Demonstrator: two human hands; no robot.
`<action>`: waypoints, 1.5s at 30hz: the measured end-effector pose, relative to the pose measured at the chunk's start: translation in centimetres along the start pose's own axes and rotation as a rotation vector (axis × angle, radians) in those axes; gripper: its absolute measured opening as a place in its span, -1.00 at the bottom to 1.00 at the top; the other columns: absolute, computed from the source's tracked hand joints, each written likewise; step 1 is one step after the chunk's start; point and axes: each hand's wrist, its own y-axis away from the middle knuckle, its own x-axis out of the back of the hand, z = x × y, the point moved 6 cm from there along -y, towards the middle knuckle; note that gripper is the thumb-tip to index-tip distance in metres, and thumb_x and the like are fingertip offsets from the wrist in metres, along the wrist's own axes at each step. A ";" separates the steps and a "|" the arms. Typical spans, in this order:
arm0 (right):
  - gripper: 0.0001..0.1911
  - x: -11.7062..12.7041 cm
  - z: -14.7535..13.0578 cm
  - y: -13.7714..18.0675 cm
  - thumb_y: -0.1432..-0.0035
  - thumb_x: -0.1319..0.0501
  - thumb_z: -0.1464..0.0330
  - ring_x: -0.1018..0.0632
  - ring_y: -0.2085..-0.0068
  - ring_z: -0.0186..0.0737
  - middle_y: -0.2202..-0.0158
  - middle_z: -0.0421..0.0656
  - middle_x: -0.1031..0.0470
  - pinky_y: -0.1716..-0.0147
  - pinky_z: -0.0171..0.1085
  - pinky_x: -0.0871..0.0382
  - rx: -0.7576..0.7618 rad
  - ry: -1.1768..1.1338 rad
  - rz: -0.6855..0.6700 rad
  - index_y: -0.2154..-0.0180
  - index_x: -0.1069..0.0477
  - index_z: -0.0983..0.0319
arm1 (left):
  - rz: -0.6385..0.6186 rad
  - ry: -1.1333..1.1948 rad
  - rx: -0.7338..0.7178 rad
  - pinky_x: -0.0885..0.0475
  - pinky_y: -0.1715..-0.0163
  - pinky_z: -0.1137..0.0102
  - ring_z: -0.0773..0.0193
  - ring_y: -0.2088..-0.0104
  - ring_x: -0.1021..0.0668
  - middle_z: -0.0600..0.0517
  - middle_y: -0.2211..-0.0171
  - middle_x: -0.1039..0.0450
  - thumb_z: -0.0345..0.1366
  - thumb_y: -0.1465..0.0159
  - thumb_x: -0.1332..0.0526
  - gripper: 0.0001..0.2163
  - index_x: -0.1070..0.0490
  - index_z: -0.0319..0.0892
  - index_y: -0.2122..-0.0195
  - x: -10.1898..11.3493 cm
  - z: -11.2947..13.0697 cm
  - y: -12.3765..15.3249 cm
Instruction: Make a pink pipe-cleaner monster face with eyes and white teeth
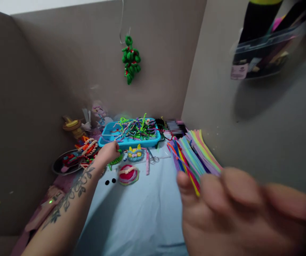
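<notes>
The left hand (108,153) reaches over the table, its fingers curled down at a fuzzy green piece (115,160). The green piece lies right under those fingertips, partly hidden by the hand; whether they pinch it or merely touch it cannot be told. Just to the right of these fingers sits a blue and yellow fuzzy piece (135,155), and past it a pink strip (147,164) with scissors (155,160) beside it. Nearer the person than the fingers are a red round piece (127,171) and two black dots (107,182) on the pale blue cloth (142,213). Beyond the fingers stands a blue tray (134,145) heaped with tangled pipe cleaners (139,128), and to their left a dark bowl (58,168) of colourful pieces.

The right hand (240,217) is blurred and close to the camera, its fingers bent and side by side; whether they close on anything cannot be told. Straight pipe cleaners (194,153) in many colours lie beyond these fingers, partly covered by them.
</notes>
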 end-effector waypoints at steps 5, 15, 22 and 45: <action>-0.76 -8.3 8.7 -3.9 -0.21 -0.07 0.16 -0.48 0.30 -0.21 0.33 -0.15 -0.42 0.29 -0.23 -0.41 -0.238 -0.229 -0.077 0.24 -0.42 0.13 | -0.027 0.626 -0.051 -0.23 0.55 0.52 0.36 0.56 -0.43 0.16 0.58 -0.33 -0.21 -0.07 -0.22 -0.78 -0.16 -0.14 0.41 0.3 -1.1 4.4; -0.84 -13.8 17.5 -1.2 -0.07 -0.16 0.50 -0.49 0.34 -0.25 0.43 -0.18 -0.45 0.32 -0.29 -0.34 -0.199 0.187 -0.391 0.44 -0.48 0.20 | -0.456 1.268 -0.080 -0.20 0.49 0.54 0.42 0.51 -0.43 0.11 0.50 -0.45 -0.29 -0.01 -0.35 -0.66 -0.16 -0.16 0.34 -4.0 -1.5 9.6; -0.85 -13.6 17.9 -0.6 -0.16 -0.13 0.44 -0.46 0.33 -0.26 0.40 -0.17 -0.43 0.33 -0.30 -0.34 -0.148 0.229 -0.426 0.38 -0.47 0.21 | -0.277 0.847 -0.155 -0.30 0.34 0.43 0.27 0.35 -0.50 0.00 0.37 -0.49 -0.26 -0.14 -0.23 -0.84 -0.35 -0.21 0.30 -2.6 -4.9 10.4; -0.83 -16.7 18.2 3.3 -0.11 -0.13 0.54 -0.21 -0.17 0.02 -0.04 -0.07 -0.32 -0.10 0.11 -0.15 0.296 0.662 -0.685 0.36 -0.41 0.17 | -0.178 0.063 -0.213 -0.32 0.28 0.37 0.13 0.24 -0.51 -0.06 0.27 -0.49 -0.36 -0.15 -0.16 -0.80 -0.47 -0.14 0.21 -5.3 -4.7 10.2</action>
